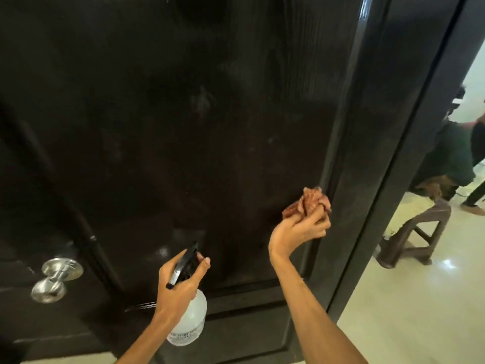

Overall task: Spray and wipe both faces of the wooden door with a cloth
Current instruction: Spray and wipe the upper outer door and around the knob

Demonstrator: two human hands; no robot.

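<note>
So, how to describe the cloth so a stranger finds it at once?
Start at the dark wooden door and follow its right edge down. There the right hand grips a crumpled cloth. Reddish and patterned, it differs from the clear spray bottle in the left hand.

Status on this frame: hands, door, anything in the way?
Left hand grips spray bottle, nozzle toward door. Right hand holds bunched cloth near its right edge. Nothing in the way.

Pale, glossy floor (409, 311) right of the dark wooden door (183, 127). Standing on it, right of the door and beyond its frame, a brown stool (433, 211), legs planted on the tiles. Farther right of the door, a foot (472, 210) set down. Thin strip of floor below the door too.
</note>
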